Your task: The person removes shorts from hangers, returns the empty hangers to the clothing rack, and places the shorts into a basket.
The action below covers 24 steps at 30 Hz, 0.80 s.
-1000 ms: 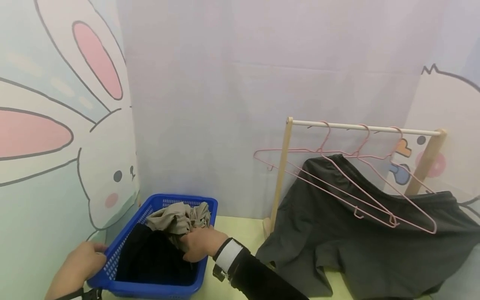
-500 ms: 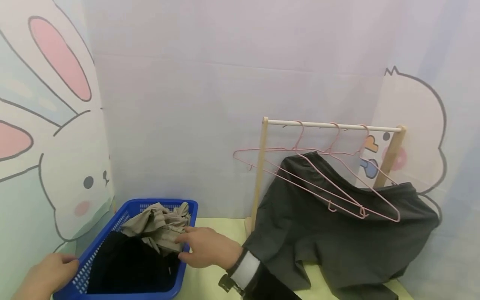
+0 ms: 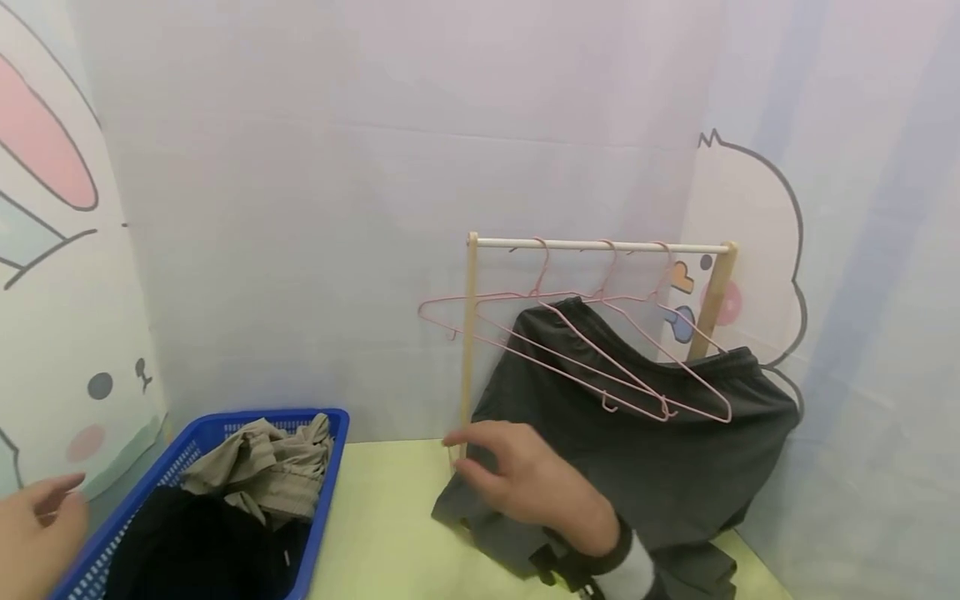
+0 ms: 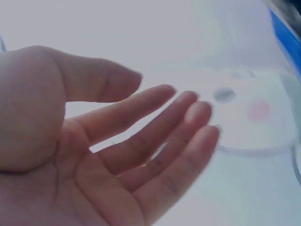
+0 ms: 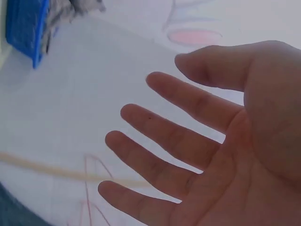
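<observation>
pale worktop (image 3: 390, 500) | rack (image 3: 468, 333): on worktop | dark shorts (image 3: 660, 467): at rack, partly behind pink hangers (image 3: 536, 292) | blue basket (image 3: 327, 500): holding black garment (image 3: 187, 542), beige garment (image 3: 262, 471) | right hand (image 3: 532, 479): before shorts, fingers apart | left hand (image 3: 41, 533): beside basket, fingers and thumb apart

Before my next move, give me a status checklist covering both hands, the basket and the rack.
1. Left hand holding nothing: ok, fingers open.
2. Left hand steadying the blue basket: not ok, it is off the rim.
3. Right hand holding nothing: ok, fingers spread in its wrist view.
4. Beige garment and black garment inside the basket: ok.
5. Pink hangers hooked on the white rail: ok, all three.
6. Dark grey shorts securely fastened: cannot tell.
</observation>
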Available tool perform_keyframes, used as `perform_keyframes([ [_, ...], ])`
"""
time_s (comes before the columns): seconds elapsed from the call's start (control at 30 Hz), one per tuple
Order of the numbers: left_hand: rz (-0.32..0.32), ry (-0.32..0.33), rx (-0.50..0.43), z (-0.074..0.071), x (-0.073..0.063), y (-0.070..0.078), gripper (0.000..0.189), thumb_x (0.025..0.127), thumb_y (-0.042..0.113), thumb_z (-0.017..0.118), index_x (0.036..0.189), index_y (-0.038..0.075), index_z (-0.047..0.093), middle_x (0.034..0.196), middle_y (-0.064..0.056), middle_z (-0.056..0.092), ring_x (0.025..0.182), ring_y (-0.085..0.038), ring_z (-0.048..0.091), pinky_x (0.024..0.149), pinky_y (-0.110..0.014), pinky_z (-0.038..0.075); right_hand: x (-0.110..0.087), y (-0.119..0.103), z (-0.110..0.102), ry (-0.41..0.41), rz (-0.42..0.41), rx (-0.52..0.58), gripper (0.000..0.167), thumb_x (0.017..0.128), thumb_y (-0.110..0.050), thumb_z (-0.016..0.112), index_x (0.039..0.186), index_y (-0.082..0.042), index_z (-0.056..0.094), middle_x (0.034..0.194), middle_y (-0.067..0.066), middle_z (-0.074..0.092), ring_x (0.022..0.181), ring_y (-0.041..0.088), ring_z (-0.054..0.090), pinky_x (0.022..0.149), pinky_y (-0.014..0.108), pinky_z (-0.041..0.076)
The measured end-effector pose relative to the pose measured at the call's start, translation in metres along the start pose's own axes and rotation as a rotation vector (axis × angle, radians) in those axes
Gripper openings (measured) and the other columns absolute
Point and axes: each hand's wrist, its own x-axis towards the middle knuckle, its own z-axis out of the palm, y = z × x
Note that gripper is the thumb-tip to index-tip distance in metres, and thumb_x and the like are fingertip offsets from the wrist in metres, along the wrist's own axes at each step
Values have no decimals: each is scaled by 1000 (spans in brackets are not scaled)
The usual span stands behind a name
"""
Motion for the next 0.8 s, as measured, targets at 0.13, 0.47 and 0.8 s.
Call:
perform_keyframes([
  [0.13,118,8,61,7,-18,38,55,106,17,33,154,-9,33,143,-45,41,127,-63,44,98,-72,43,-26,15,-27,207,-11,-64,24,97,-11,72,120,-18,75,118,-7,75,111,10,69,92,36,58],
  [0.47,376,-49,-22,51,-57,95,58,108,31,47,158,4,39,141,-28,58,117,-53,61,87,-65,52,-75,40,-68,552,156,-127,28,97,-2,70,109,-25,78,110,-14,75,98,7,71,78,19,54],
  [0.8,372,-32,-193,92,-80,143,47,108,30,50,152,13,52,136,-21,62,122,-41,60,94,-63,52,-102,68,-113,789,368,-247,24,102,-11,61,106,-25,79,100,-11,77,85,-5,67,75,6,48],
])
